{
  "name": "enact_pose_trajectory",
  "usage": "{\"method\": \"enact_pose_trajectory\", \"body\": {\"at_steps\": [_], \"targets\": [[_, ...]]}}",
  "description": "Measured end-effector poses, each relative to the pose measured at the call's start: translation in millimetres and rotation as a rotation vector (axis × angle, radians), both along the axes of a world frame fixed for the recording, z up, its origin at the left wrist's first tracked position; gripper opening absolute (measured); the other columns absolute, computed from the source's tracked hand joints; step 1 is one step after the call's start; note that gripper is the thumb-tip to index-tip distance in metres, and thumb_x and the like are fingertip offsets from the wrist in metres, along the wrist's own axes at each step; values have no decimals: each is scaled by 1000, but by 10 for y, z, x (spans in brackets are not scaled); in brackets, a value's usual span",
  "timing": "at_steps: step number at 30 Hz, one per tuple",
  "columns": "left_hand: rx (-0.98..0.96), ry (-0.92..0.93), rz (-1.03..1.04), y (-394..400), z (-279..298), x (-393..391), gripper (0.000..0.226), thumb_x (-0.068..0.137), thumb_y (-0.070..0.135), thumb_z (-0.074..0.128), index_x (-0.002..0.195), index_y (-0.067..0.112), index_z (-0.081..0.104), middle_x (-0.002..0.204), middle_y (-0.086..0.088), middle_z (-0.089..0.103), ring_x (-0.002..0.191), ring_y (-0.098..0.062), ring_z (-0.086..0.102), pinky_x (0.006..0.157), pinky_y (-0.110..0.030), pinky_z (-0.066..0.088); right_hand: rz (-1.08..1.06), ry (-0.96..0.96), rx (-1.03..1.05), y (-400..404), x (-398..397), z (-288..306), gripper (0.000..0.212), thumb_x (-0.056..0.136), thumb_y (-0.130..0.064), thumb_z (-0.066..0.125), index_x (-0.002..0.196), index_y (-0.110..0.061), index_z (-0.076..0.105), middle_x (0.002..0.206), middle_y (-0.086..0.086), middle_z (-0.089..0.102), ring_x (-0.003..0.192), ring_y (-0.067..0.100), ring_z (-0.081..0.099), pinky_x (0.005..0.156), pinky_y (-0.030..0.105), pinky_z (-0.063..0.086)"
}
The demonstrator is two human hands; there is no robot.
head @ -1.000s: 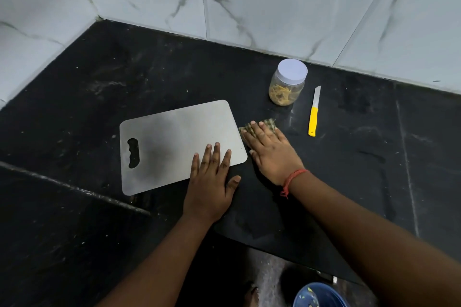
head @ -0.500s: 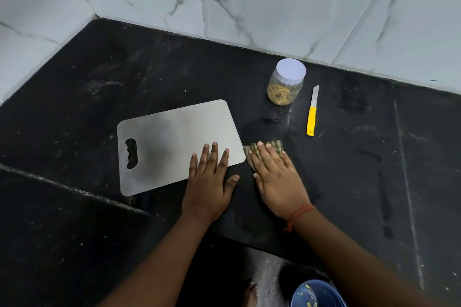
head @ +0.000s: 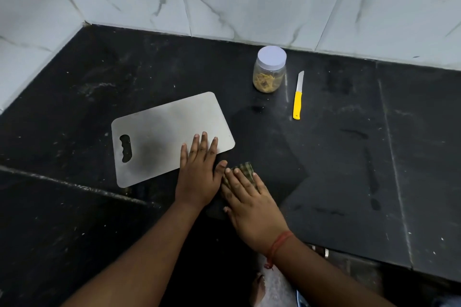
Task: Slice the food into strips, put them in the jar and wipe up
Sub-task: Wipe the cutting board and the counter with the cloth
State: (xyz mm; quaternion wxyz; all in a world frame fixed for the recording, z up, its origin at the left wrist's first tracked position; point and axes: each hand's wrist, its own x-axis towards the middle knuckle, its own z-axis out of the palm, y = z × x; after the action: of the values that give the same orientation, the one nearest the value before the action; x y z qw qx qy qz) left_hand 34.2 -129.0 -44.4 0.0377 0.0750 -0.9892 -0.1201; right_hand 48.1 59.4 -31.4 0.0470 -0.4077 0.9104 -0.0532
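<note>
Since the earlier frames the right hand (head: 252, 209) has drawn the cloth (head: 243, 171) back toward the person, from a spot near the jar to a position just past the near right corner of the board; the left hand (head: 199, 172) has stayed in place.

Right hand: fingers straight and flat, pressing the cloth onto the counter (head: 349, 182). It grasps nothing. Left hand: fingers extended and resting flat on the near right corner of the board (head: 159, 139), apparently steadying it. The left thumb tip lies just beside the right fingertips.

Cloth: small, folded and checked, lying under and just ahead of the right fingers. It is judged soft, light and limp; it will bunch if pushed from one edge. Hold it by flat pressure across the fold, or pinch a folded edge to lift it.

Board: thin, stiff and apparently metal, likely to slide on the smooth counter. Take hold at the cut-out handle on the end far from the left hand.

Jar (head: 270, 70): lid on, strips inside, standing well ahead of the right hand by the wall. Knife (head: 297, 97): yellow handle, lying just right of the jar.

Not determinable: most of the cloth is covered by the right hand, so its full extent and dampness cannot be told. A darker patch of counter ahead of the right hand may be moisture or reflection. Objects at the bottom edge are cut off.
</note>
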Motion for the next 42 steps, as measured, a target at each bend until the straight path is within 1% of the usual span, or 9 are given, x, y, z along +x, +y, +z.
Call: {"method": "enact_pose_trajectory", "body": {"at_steps": [5, 10, 13, 22, 26, 30, 34, 38, 42], "targets": [[-32, -13, 7, 82, 8, 64, 73, 103, 60, 3, 159, 19, 26, 166, -11, 17, 155, -30, 10, 124, -54, 3, -366, -23, -36, 290, 0, 30, 60, 98, -35, 38, 155, -27, 21, 163, 2, 11, 150, 22, 12, 119, 50, 15], [-2, -14, -37, 389, -11, 165, 71, 104, 58, 1, 158, 19, 25, 166, -11, 18, 155, -28, 9, 123, -58, 11, -153, 2, -30, 514, 189, 7, 61, 96, -35, 40, 154, -28, 22, 163, -1, 11, 151, 19, 9, 119, 49, 17], [3, -2, -47, 531, -26, 216, 70, 104, 58, 1, 159, 20, 22, 166, -10, 17, 155, -26, 7, 123, -57, 10, -454, -30, 0, 665, 125, 61, 60, 97, -35, 37, 155, -28, 21, 163, 1, 11, 150, 21, 11, 119, 49, 15], [4, -5, -118, 818, -16, 131, 71, 103, 59, 0, 160, 21, 19, 168, -10, 11, 156, -25, 2, 124, -52, 2, -571, -43, 8, 918, 185, 60, 59, 98, -36, 34, 155, -26, 20, 163, 3, 10, 151, 22, 8, 119, 51, 14], [-1, -14, -182, 1001, -32, 65, 70, 104, 59, 3, 160, 20, 20, 167, -11, 13, 155, -28, 6, 123, -55, 6, -281, 23, 38, 1094, 169, 8, 61, 97, -35, 36, 155, -26, 19, 164, 1, 9, 151, 21, 9, 119, 49, 16], [-18, -21, -204, 1138, -22, 26, 72, 103, 59, 0, 160, 20, 18, 168, -11, 10, 156, -28, 3, 123, -55, 7, -662, -5, 8, 1194, 140, 44, 57, 98, -36, 35, 153, -24, 27, 162, 5, 16, 150, 23, 13, 118, 51, 17], [-32, -18, -244, 1177, -34, -11, 71, 104, 59, 3, 159, 19, 22, 167, -12, 13, 155, -30, 6, 123, -55, 7, -332, 46, 39, 1310, 190, -5, 60, 97, -35, 37, 154, -26, 24, 163, 2, 12, 150, 21, 11, 118, 49, 18], [-54, -34, -271, 1271, -9, -51, 72, 103, 59, 2, 159, 19, 22, 167, -13, 13, 155, -30, 5, 123, -57, 11, -707, 17, 33, 1477, 81, 20, 57, 98, -37, 35, 153, -25, 27, 162, 5, 15, 150, 23, 14, 118, 50, 18], [-74, -45, -328, 1402, -3, -107, 72, 103, 60, 2, 159, 19, 23, 167, -12, 14, 155, -30, 5, 122, -57, 12, -359, 75, 84, 1768, 46, -35, 59, 98, -37, 34, 155, -26, 22, 163, 3, 12, 150, 22, 11, 119, 48, 17]]}}
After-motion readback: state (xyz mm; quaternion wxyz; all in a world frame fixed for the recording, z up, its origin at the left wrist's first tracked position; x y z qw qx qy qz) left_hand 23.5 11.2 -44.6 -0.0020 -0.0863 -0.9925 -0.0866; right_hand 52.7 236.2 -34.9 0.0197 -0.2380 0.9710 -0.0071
